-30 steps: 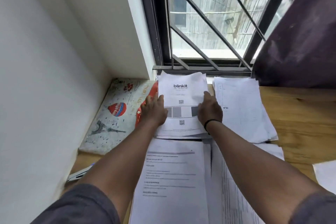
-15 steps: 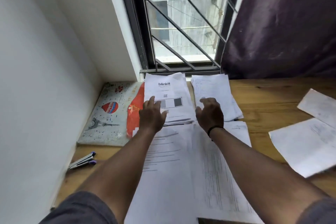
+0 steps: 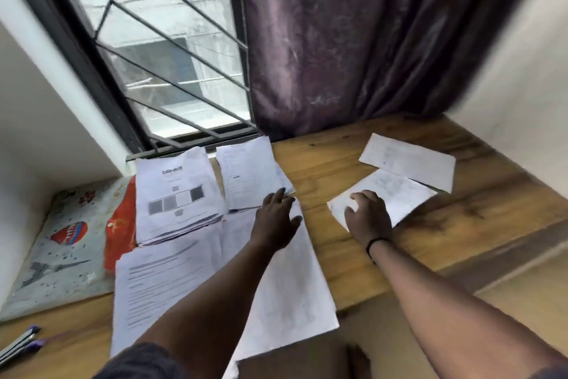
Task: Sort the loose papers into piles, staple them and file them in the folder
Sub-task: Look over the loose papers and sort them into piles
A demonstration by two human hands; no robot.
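Several paper piles lie on the wooden table. A pile topped by a "blinkit" sheet sits by the window, with a second pile to its right. Two larger piles lie nearer me. My left hand hovers with fingers spread over the near right pile, its fingertips at the second pile's corner. My right hand rests flat on the corner of a loose sheet to the right. Another loose sheet lies behind it. A patterned folder with a red part lies at the left.
A stapler lies at the table's near left edge. A barred window and a purple curtain stand behind the table. White walls close both sides. The table's front edge runs diagonally at the right.
Both hands left the blinkit pile. My right hand moved right onto the loose sheet, and my left hand moved right over the near pile. The view swung to the right.
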